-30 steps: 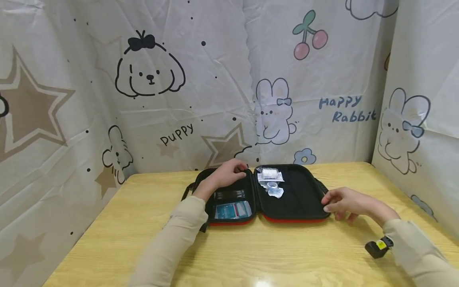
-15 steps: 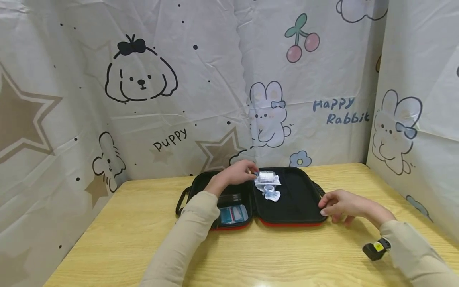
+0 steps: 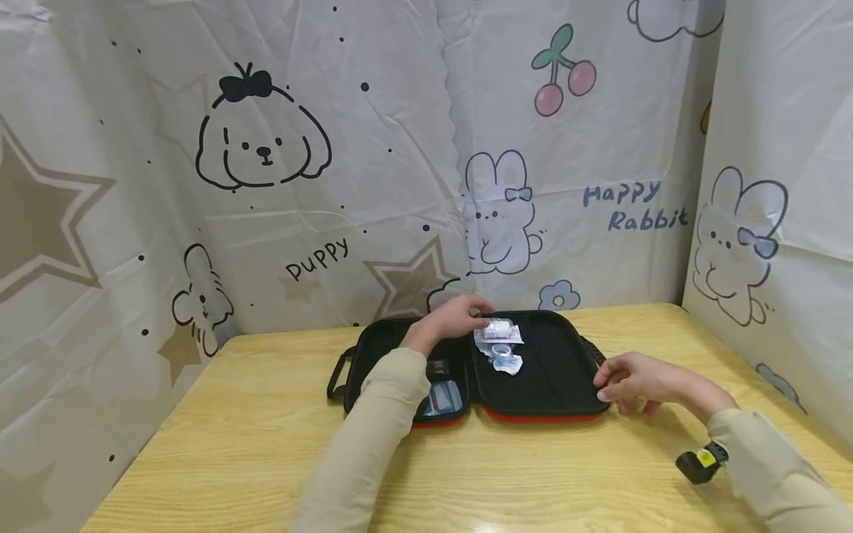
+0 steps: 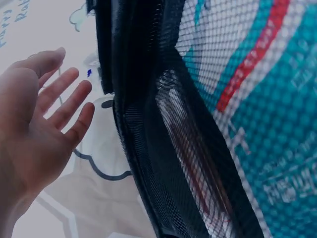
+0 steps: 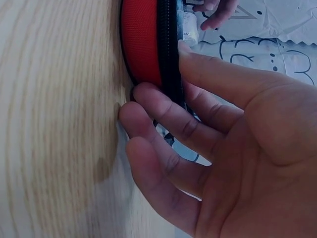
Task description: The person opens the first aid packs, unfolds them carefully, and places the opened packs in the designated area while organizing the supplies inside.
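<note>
A zippered case (image 3: 560, 377), black inside and red outside, lies unfolded flat on the table. My left hand (image 3: 453, 318) is over its far middle, fingertips right at a white bandage roll (image 3: 496, 329) in clear wrap. In the left wrist view the fingers (image 4: 69, 99) are spread and loosely bent. Below the roll, a small ring-shaped roll (image 3: 501, 352) sits on crumpled wrapping. My right hand (image 3: 636, 381) holds the case's near right corner, thumb on the zipper rim and fingers against the red side (image 5: 141, 44). A teal and white packet (image 4: 277, 99) shows behind mesh in the left half.
A black handle (image 3: 338, 374) sticks out from the case's left side. The wooden table (image 3: 233, 422) ends at a printed cloth backdrop (image 3: 400, 148) behind and at both sides. A small black camera (image 3: 700, 465) hangs at the right wrist.
My left hand has moved right, from over the left half to the bandage roll by the hinge. The right hand stays at the case corner. The head view has shifted slightly.
</note>
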Demonstrator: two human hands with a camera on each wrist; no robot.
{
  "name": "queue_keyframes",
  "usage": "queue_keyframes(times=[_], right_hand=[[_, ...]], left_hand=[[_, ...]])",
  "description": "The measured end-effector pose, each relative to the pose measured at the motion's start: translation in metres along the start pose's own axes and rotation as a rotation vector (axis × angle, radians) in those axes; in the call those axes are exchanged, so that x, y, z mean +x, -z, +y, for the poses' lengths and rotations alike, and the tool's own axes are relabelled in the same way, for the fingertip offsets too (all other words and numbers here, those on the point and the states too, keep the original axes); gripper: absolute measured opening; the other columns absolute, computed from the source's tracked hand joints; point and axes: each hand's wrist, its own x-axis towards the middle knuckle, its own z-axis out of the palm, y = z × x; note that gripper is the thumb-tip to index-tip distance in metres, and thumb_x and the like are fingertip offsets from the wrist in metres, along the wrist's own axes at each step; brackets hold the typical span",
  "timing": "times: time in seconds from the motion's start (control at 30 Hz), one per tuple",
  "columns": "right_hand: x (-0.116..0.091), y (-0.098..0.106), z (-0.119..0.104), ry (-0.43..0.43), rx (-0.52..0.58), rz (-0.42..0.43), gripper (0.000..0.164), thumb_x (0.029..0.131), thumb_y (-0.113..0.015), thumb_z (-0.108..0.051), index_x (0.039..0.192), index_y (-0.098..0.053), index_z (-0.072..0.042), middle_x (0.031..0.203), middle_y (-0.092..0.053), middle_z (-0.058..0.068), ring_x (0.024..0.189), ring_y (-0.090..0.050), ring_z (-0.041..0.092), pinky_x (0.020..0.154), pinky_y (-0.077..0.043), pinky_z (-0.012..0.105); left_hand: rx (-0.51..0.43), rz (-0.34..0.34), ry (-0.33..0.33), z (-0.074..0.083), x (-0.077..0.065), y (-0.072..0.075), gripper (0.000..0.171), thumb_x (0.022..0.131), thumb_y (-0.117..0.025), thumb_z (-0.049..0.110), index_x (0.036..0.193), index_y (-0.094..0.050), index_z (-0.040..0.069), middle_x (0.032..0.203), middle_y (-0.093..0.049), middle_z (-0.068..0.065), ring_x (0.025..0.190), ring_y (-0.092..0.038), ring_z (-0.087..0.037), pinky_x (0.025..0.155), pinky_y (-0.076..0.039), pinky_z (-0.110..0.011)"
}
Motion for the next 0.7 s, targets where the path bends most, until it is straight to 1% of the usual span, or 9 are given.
queue_keyframes(times=[0.1, 0.17, 0.23, 0.37, 0.5, 0.57, 0.7], right_hand=[[-0.001, 0.0, 0.001, -0.002, -0.001, 0.002, 0.031, 0.085, -0.067, -0.022, 0.106, -0.056, -0.002, 0.085, -0.06, 0.005, 0.065, -0.061, 0.021, 0.046, -0.049, 0.034], [-0.002, 0.0, 0.002, 0.001, -0.002, 0.005, 0.031, 0.085, -0.067, -0.022, 0.106, -0.056, -0.002, 0.085, -0.06, 0.006, 0.065, -0.061, 0.022, 0.046, -0.049, 0.035], [-0.002, 0.0, 0.002, 0.001, -0.004, 0.009, 0.032, 0.085, -0.067, -0.022, 0.106, -0.056, -0.002, 0.085, -0.06, 0.005, 0.065, -0.061, 0.022, 0.047, -0.05, 0.035], [0.0, -0.001, 0.003, -0.008, -0.01, 0.012, 0.031, 0.085, -0.068, -0.022, 0.106, -0.056, -0.002, 0.084, -0.06, 0.005, 0.065, -0.061, 0.022, 0.047, -0.05, 0.036], [0.0, -0.001, 0.002, -0.007, -0.008, 0.009, 0.031, 0.085, -0.067, -0.022, 0.106, -0.056, -0.002, 0.084, -0.06, 0.005, 0.065, -0.061, 0.022, 0.047, -0.05, 0.036], [0.001, -0.001, 0.001, -0.003, -0.009, 0.007, 0.032, 0.085, -0.067, -0.022, 0.106, -0.055, -0.002, 0.084, -0.061, 0.005, 0.065, -0.061, 0.022, 0.047, -0.05, 0.036], [0.0, 0.0, 0.0, -0.007, -0.016, 0.005, 0.032, 0.085, -0.068, -0.022, 0.107, -0.055, -0.001, 0.084, -0.061, 0.005, 0.066, -0.061, 0.022, 0.048, -0.05, 0.036]], left_hand=[[0.074, -0.017, 0.019, 0.002, 0.005, -0.008, 0.037, 0.091, -0.06, 0.018, 0.126, -0.058, 0.006, 0.123, -0.06, -0.007, 0.116, -0.053, -0.02, 0.1, -0.039, -0.032], [0.139, -0.023, 0.041, 0.002, 0.008, -0.013, 0.039, 0.088, -0.064, 0.022, 0.125, -0.058, 0.01, 0.121, -0.061, -0.003, 0.112, -0.055, -0.016, 0.098, -0.04, -0.03], [0.177, -0.022, 0.069, 0.002, 0.01, -0.016, 0.042, 0.086, -0.067, 0.025, 0.125, -0.058, 0.013, 0.118, -0.062, -0.001, 0.106, -0.055, -0.014, 0.094, -0.042, -0.029], [0.244, -0.006, 0.115, 0.004, 0.011, -0.017, 0.041, 0.083, -0.07, 0.027, 0.123, -0.06, 0.019, 0.109, -0.063, 0.002, 0.095, -0.055, -0.011, 0.087, -0.044, -0.029], [0.295, 0.02, 0.129, 0.006, 0.009, -0.013, 0.037, 0.083, -0.069, 0.027, 0.119, -0.062, 0.022, 0.105, -0.064, 0.006, 0.091, -0.055, -0.009, 0.084, -0.045, -0.03], [0.291, 0.022, 0.129, 0.007, 0.006, -0.007, 0.036, 0.083, -0.069, 0.027, 0.118, -0.063, 0.023, 0.106, -0.064, 0.006, 0.092, -0.056, -0.009, 0.084, -0.045, -0.03], [0.229, 0.013, 0.099, 0.008, 0.0, 0.006, 0.037, 0.083, -0.069, 0.025, 0.119, -0.063, 0.021, 0.109, -0.065, 0.004, 0.096, -0.057, -0.01, 0.086, -0.045, -0.03]])
